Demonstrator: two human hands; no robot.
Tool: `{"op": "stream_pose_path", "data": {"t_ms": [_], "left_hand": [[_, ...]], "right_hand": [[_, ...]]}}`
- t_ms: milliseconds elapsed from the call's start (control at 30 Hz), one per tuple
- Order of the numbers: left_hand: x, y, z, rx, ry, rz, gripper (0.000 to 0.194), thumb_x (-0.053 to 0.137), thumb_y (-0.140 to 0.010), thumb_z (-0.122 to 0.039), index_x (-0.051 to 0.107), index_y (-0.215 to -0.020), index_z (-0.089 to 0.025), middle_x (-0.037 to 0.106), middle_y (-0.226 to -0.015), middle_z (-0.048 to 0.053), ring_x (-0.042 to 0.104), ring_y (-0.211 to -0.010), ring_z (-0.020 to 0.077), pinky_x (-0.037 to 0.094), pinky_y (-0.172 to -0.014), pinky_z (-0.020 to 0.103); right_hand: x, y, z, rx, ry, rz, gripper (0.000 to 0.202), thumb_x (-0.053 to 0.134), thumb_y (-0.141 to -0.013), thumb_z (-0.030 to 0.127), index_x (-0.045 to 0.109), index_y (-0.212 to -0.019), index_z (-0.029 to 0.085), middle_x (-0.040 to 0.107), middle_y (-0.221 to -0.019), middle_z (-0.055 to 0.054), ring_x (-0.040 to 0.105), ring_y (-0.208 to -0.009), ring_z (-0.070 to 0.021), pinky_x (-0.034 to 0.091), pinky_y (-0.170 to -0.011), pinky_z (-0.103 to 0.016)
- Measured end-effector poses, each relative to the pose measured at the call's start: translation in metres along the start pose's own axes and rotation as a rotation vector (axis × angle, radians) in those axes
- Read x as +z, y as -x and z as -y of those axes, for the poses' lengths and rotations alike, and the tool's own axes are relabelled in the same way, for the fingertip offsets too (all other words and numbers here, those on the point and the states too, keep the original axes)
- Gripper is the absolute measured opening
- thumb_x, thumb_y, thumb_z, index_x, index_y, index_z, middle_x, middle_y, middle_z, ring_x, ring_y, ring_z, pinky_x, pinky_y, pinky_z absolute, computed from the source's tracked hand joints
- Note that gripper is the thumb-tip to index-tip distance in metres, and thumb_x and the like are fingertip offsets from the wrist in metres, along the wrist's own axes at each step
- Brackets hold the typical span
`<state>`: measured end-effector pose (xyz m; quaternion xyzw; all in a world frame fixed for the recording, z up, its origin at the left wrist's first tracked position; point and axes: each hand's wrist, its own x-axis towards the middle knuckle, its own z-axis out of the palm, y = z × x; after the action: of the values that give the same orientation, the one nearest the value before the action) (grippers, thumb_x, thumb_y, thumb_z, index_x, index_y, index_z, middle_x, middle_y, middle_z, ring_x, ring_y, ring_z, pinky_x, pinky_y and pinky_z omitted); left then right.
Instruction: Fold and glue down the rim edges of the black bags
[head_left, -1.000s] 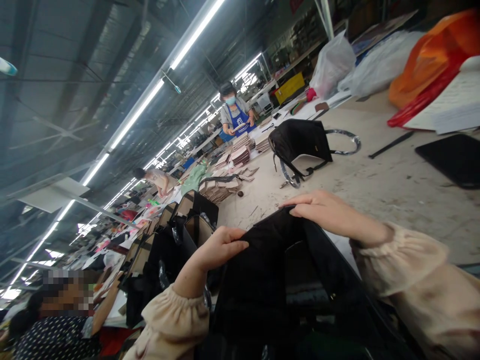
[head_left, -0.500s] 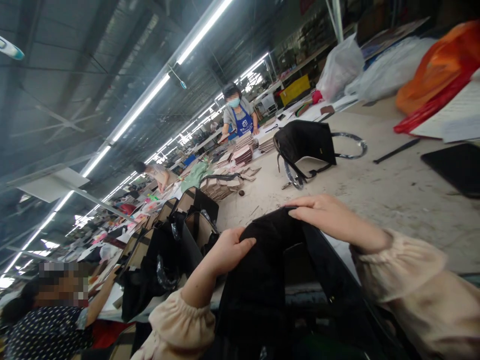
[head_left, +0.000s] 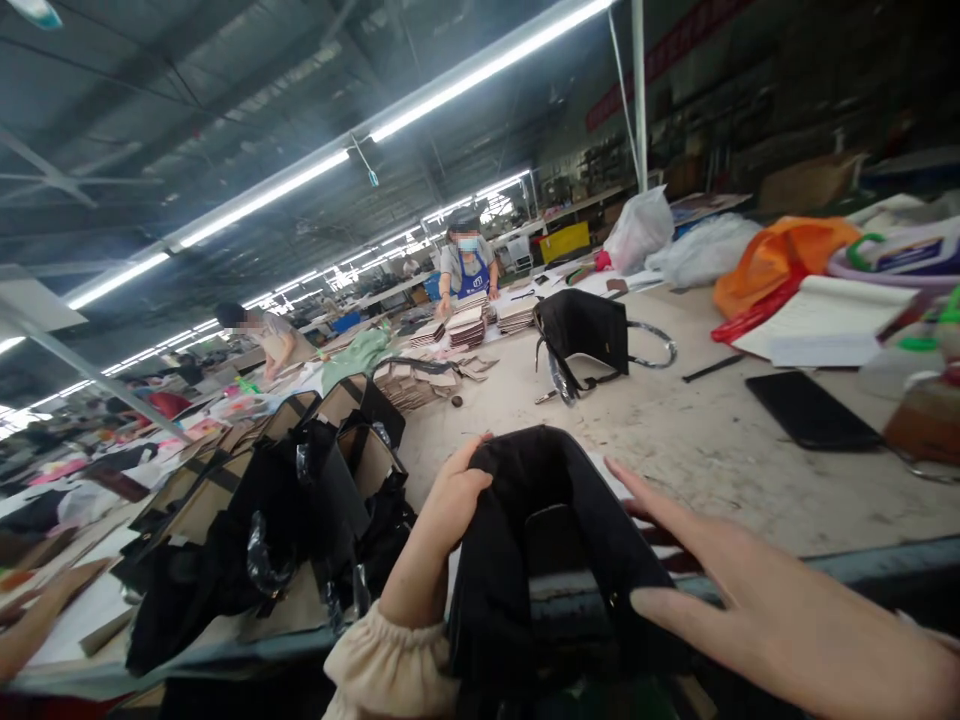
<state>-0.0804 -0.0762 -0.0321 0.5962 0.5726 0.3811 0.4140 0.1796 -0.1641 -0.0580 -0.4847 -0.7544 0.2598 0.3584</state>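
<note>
A black bag (head_left: pixel 592 500) with a wide open mouth stands at the near edge of the table. My left hand (head_left: pixel 454 500) grips its left rim, thumb on the outer side and fingers behind. My right hand (head_left: pixel 720 570) is spread at the bag's right side, thumb beside a small metal stud and the other fingers apart beyond the panel. Farther back on the table sits a finished-looking black bag (head_left: pixel 581 335) with plastic-wrapped handles.
Several black and tan bags (head_left: pixel 300 500) crowd the left side. A black phone (head_left: pixel 814 410), a notebook (head_left: pixel 832 320) and an orange plastic bag (head_left: pixel 780 265) lie at the right. Behind are cardboard stacks (head_left: pixel 469 325) and a person in a blue apron (head_left: pixel 472 275).
The view has levelled and turned right. My right hand has left the bag's top edge and moved down its right side, fingers now spread. The bag's mouth appears wider.
</note>
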Motion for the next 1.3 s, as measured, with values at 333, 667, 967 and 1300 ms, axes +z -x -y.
{"op": "stream_pose_path", "data": {"t_ms": [333, 667, 967, 1300], "left_hand": [[-0.012, 0.006, 0.009, 0.048, 0.116, -0.005, 0.048, 0.048, -0.060, -0.011, 0.064, -0.104, -0.016, 0.069, -0.095, 0.006, 0.062, -0.091, 0.0233, 0.046, -0.081, 0.032], [-0.034, -0.009, 0.006, 0.144, -0.170, -0.099, 0.014, 0.060, -0.068, -0.026, 0.067, -0.064, -0.014, 0.058, -0.058, -0.001, 0.049, -0.058, 0.0136, 0.033, -0.055, 0.024], [-0.026, -0.011, 0.017, 0.095, -0.001, -0.115, 0.034, 0.056, -0.077, -0.044, 0.070, -0.084, -0.014, 0.067, -0.072, 0.003, 0.060, -0.072, 0.0187, 0.044, -0.066, 0.027], [-0.009, -0.004, 0.014, -0.041, 0.613, -0.093, 0.047, 0.049, -0.083, -0.036, 0.057, -0.122, -0.010, 0.067, -0.112, 0.013, 0.060, -0.108, 0.0282, 0.044, -0.097, 0.039]], "right_hand": [[-0.007, 0.017, -0.011, 0.040, 0.499, -0.023, 0.042, 0.047, -0.082, 0.024, 0.055, -0.124, 0.028, 0.073, -0.094, -0.003, 0.069, -0.071, -0.0227, 0.054, -0.059, -0.030], [0.033, -0.022, 0.008, -0.122, 0.737, -0.566, 0.027, 0.047, -0.088, 0.028, 0.062, -0.110, 0.020, 0.066, -0.100, -0.009, 0.063, -0.090, -0.0247, 0.049, -0.080, -0.038], [0.161, -0.068, -0.004, 0.225, -0.387, 0.090, 0.040, 0.053, -0.084, 0.041, 0.062, -0.113, 0.015, 0.065, -0.114, -0.012, 0.060, -0.107, -0.0247, 0.045, -0.093, -0.037], [0.177, -0.107, 0.007, 0.299, -0.664, 0.056, 0.043, 0.057, -0.078, 0.052, 0.061, -0.097, 0.014, 0.069, -0.096, -0.011, 0.065, -0.087, -0.0219, 0.049, -0.078, -0.032]]}}
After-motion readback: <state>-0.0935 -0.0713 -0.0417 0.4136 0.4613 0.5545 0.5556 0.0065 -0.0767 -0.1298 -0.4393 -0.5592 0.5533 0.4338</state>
